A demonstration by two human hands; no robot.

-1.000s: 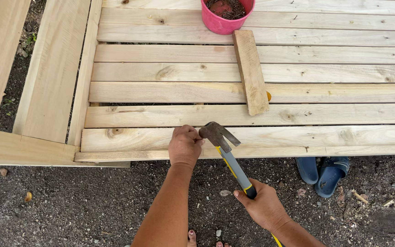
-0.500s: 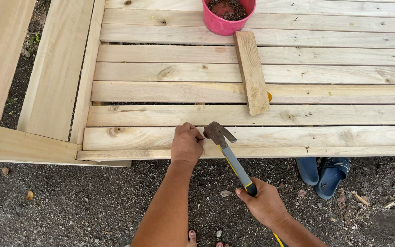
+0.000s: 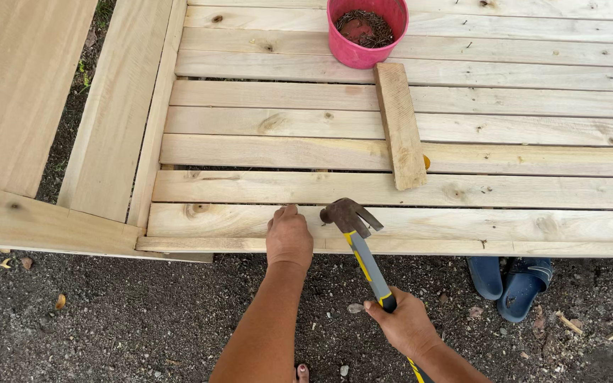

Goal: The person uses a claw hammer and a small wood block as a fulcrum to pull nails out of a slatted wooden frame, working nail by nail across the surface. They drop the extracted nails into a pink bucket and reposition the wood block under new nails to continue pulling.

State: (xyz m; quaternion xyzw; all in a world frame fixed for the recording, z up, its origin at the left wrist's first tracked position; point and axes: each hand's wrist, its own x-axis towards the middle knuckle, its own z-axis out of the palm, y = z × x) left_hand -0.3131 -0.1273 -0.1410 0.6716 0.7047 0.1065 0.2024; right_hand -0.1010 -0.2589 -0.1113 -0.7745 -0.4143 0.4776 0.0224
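My right hand (image 3: 406,326) grips the grey and yellow handle of a claw hammer (image 3: 352,225). The hammer's steel head hovers just above the nearest wooden slat (image 3: 462,225), right beside my left hand (image 3: 289,237). My left hand rests on that slat with its fingers pinched together at the far side; whatever they hold is hidden from me. The slat belongs to a frame of parallel pale planks (image 3: 391,142).
A pink bucket (image 3: 367,32) of rusty nails stands on the far slats. A short loose board (image 3: 400,124) lies across the slats. Longer planks (image 3: 115,106) lie at the left. Blue sandals (image 3: 512,280) sit on the dark gravel under the frame's near edge.
The view has shifted so the bucket shows more fully. The hammer head has stayed close to my left hand, with little visible movement of either hand.
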